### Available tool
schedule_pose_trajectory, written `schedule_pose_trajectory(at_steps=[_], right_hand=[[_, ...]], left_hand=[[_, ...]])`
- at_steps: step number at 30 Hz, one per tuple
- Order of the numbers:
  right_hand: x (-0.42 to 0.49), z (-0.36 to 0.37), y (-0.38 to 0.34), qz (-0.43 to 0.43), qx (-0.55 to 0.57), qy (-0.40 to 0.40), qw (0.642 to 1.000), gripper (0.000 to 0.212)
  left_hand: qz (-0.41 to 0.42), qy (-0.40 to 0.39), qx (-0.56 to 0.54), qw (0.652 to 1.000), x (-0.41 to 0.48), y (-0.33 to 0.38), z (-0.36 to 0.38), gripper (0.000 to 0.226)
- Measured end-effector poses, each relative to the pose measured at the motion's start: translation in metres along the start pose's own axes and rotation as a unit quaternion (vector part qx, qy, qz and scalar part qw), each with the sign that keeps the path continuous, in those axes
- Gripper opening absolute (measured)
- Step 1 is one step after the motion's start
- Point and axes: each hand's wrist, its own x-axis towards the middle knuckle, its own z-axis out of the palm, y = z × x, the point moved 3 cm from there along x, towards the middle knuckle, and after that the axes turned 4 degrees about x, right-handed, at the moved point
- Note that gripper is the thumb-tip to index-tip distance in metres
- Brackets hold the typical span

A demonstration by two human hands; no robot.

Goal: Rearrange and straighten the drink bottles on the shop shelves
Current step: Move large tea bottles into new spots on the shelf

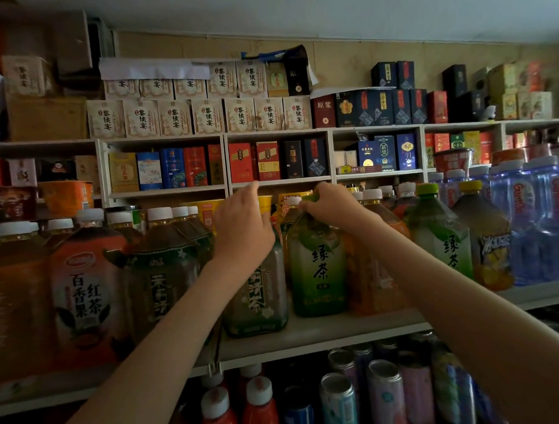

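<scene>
Green at its label and fading paler upward, the green tea bottle [318,267] is stood upright near the front edge of the middle shelf [323,332], about halfway along it. Its neck is pinched from above by the curled fingers of the right hand [333,208], and only a sliver of green cap is seen between them. Just to its left, a dark tea bottle [255,295] is set closer to that edge. Its cap is hidden by the left hand [240,227], whose fingers are turned away, so their hold cannot be told. The bottle rows behind are largely masked.
</scene>
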Motion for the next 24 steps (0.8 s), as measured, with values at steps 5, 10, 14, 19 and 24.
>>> schedule_pose_trajectory(at_steps=[5, 10, 14, 19, 24], right_hand=[[-0.016, -0.023, -0.005, -0.083, -0.033, 0.077, 0.993, 0.03], [-0.033, -0.06, 0.025, -0.071, -0.061, 0.136, 0.986, 0.04], [-0.044, -0.075, 0.059, -0.032, -0.05, 0.103, 0.993, 0.039], [-0.047, -0.094, 0.083, -0.062, -0.063, 0.094, 0.992, 0.037], [-0.033, -0.12, 0.114, -0.093, -0.022, 0.126, 0.987, 0.035]], left_hand=[[0.083, -0.037, 0.037, 0.995, 0.001, 0.02, -0.004, 0.035], [0.081, -0.078, -0.128, 0.985, -0.006, 0.047, 0.009, 0.042], [0.056, -0.088, -0.171, 0.98, -0.01, 0.057, 0.027, 0.05], [0.018, -0.076, -0.165, 0.983, -0.013, 0.063, 0.046, 0.046], [0.017, -0.015, -0.121, 0.992, -0.014, 0.102, 0.055, 0.037]])
